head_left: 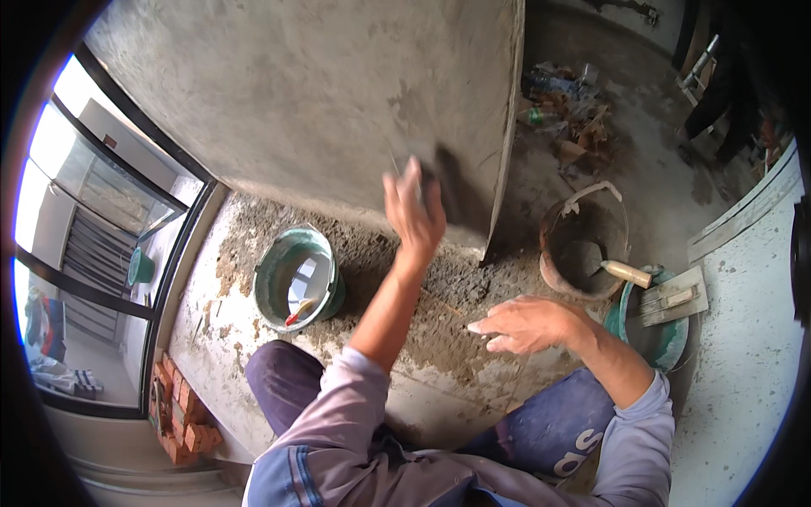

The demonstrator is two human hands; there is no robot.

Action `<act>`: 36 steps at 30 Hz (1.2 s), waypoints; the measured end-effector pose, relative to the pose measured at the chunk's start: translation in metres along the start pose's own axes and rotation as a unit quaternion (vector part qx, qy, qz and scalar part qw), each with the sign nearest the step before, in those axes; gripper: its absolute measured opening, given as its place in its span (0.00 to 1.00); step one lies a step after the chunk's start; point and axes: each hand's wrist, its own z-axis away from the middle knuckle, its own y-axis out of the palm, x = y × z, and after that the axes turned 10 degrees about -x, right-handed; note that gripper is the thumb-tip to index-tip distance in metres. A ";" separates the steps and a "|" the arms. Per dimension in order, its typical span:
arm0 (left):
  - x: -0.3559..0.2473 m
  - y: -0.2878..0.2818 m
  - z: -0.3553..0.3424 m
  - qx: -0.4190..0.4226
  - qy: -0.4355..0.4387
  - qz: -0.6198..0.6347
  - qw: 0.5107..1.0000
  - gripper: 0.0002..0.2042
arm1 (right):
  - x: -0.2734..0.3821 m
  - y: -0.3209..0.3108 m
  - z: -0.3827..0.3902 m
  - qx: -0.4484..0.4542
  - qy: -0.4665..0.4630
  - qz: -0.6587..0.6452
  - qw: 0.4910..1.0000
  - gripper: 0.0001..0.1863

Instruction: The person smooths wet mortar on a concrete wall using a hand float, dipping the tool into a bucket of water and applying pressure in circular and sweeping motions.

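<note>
Reaching up, the left hand (414,209) is in front of the lower part of the grey wall (304,101), near its right edge, with a dark shadow just beside it. Its fingers are blurred and apart, slightly bent; whether they touch the wall or pinch anything, I cannot tell. The wall rises behind a strip of loose mortar (460,283) on the floor (232,351). Low over that strip, the right hand (528,325) is palm down, its fingers stretched toward the left and nothing visible in them. Left of the left forearm, a green bucket (267,291) holds water and a tool with a red and yellow handle (296,316). Beyond the right hand, a trowel (627,272) leans in a mortar-stained bucket (554,272), its wooden handle over the rim. A float (676,297) lies across a green tub (674,348) beside it. Bricks (179,414) are stacked at far left, below the window (127,198).
</note>
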 end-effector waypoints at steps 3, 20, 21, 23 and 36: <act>-0.027 0.030 -0.159 -0.018 0.004 0.020 1.000 0.17 | -0.025 0.018 0.000 -0.036 -0.008 0.003 0.999 0.25; -0.024 0.014 -0.108 0.068 0.046 0.010 0.997 0.14 | -0.015 0.007 -0.010 -0.034 0.009 -0.008 0.999 0.18; -0.019 0.014 -0.135 0.066 0.095 0.001 0.993 0.15 | -0.016 0.011 -0.014 -0.048 0.009 -0.005 0.999 0.18; -0.029 0.030 -0.189 0.028 0.067 -0.002 0.997 0.14 | -0.021 0.015 -0.015 -0.069 0.023 -0.007 0.997 0.17; -0.025 -0.028 0.026 0.110 -0.084 0.007 0.990 0.19 | -0.013 0.014 -0.022 -0.028 -0.012 -0.014 0.999 0.26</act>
